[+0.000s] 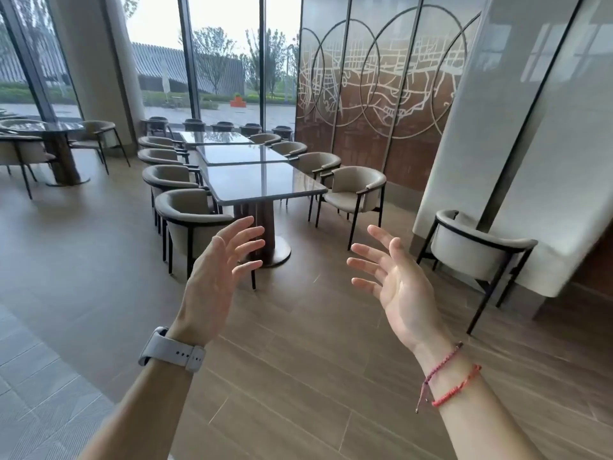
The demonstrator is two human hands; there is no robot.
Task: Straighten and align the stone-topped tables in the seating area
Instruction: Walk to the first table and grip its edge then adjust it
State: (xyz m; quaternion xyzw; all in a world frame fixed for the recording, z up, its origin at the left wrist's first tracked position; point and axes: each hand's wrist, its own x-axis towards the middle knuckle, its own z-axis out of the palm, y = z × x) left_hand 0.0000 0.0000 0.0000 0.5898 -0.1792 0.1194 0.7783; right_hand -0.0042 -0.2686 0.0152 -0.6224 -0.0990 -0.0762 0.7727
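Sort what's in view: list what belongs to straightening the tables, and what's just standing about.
Belongs to the job:
nearest stone-topped table
middle table
far table
left hand
right hand

Just standing about:
lone armchair by the wall
map wall panel
orange planter outside

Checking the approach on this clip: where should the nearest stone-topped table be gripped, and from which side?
On the nearest table, probably its near short edge, from the open end facing the camera: chairs line both long sides, and the top overhangs its central pedestal, leaving a free rim. Left hand and right hand, both open now, would take one near corner each.
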